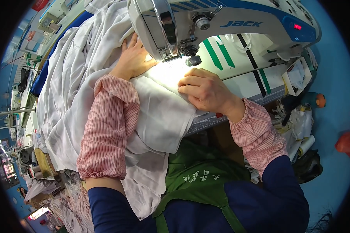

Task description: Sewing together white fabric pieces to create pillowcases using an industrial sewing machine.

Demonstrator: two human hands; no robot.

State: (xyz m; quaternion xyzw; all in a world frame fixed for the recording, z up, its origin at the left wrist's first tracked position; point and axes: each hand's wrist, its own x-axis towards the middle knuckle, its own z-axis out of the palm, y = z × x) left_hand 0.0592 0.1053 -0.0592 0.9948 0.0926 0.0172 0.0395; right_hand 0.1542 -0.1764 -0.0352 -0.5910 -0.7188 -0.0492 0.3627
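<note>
A large spread of white fabric (159, 110) covers the left of the sewing table and hangs over its front edge. My left hand (134, 58) lies flat on it with the fingers spread, left of the needle area. The fingers of my right hand (204, 87) are pinched together on the fabric's right edge, just in front of the needle area. Above both hands stands the white and blue sewing machine (245, 17), its lamp lighting the cloth brightly. Glare hides the needle and presser foot.
Green tape strips (221, 52) and a black strip (256, 77) lie on the table to the right. A ruler tape (206, 123) runs along the front edge. A small open box (297, 77) and thread spools (307, 143) are at the right. Piled cloth (72, 202) lies lower left.
</note>
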